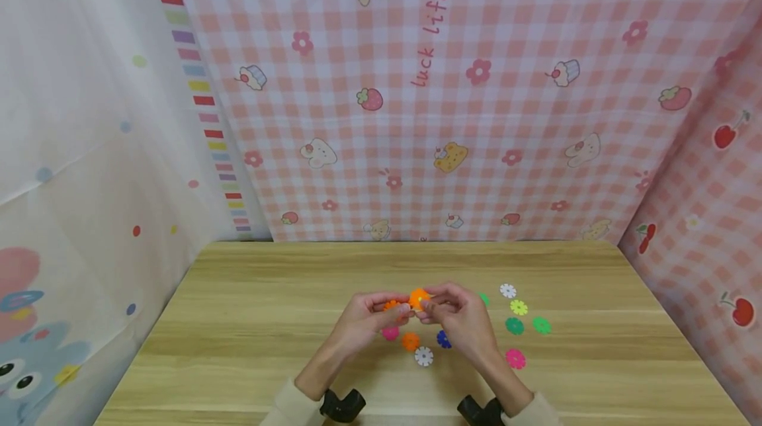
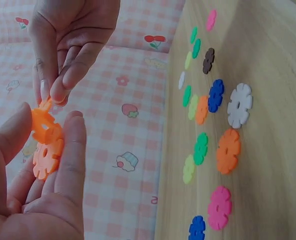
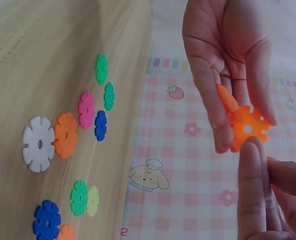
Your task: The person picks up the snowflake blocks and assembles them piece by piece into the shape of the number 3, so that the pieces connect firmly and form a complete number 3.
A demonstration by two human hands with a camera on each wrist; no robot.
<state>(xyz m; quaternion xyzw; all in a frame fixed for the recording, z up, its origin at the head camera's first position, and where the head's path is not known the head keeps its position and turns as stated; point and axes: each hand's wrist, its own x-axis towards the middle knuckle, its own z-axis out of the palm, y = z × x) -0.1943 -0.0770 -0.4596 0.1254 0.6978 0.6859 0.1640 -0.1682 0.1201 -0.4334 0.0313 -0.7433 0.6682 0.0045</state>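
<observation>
Two orange notched interlocking discs meet at an angle, held up between both hands above the table. My left hand (image 1: 368, 319) holds the flat-lying orange disc (image 2: 47, 159) across its fingers, with the thumb by the upper orange disc (image 2: 43, 125). My right hand (image 1: 467, 320) pinches the edge of that upper disc between thumb and fingertips. In the right wrist view, one orange disc (image 3: 252, 125) faces the camera and the other disc (image 3: 228, 98) shows nearly edge-on. The fingers partly hide where they join.
Loose notched discs lie scattered on the wooden table (image 1: 250, 320): a white disc (image 1: 424, 356), an orange disc (image 1: 411, 341), a blue disc (image 1: 443, 339) and a pink disc (image 1: 515, 358), with several green and yellow ones. A checked cloth (image 1: 417, 122) hangs behind the table.
</observation>
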